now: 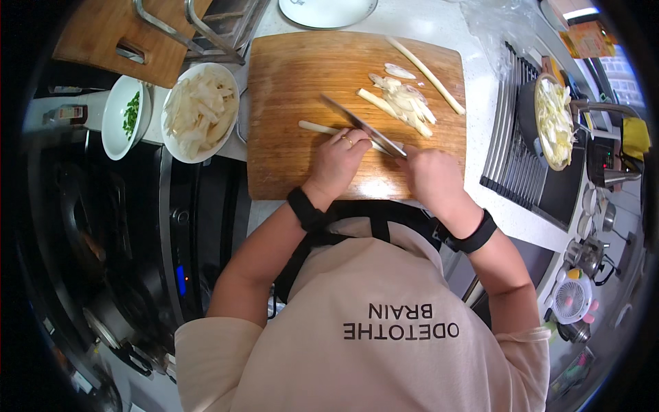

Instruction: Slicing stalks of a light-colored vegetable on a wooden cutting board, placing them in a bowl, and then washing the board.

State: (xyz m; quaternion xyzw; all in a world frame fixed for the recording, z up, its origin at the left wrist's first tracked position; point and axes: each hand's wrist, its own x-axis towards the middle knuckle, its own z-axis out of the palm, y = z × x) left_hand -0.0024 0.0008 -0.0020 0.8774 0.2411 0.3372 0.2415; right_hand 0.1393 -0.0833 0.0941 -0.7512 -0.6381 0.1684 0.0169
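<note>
On a wooden cutting board [288,77], my left hand [337,165] presses a slim pale vegetable stalk [315,127] with its fingertips bent. My right hand [435,175] grips a kitchen knife [368,126], whose handle is hidden in the fist. The blade slants across the stalk, close beside the left fingertips, its tip pointing to the far left. Beyond the knife lies a loose heap of thin oblique slices [404,98], with a shorter cut stalk [376,100] at its left side. Another long stalk [427,74] rests near the board's right edge.
Left of the board stand a bowl of pale slices [201,110] and a bowl of chopped greens [114,121]. A plate [329,18] sits behind. At right, a roll-up drying rack [509,139] spans the sink near a container of cut leafy vegetable [553,123]. A second board [103,49] leans far left.
</note>
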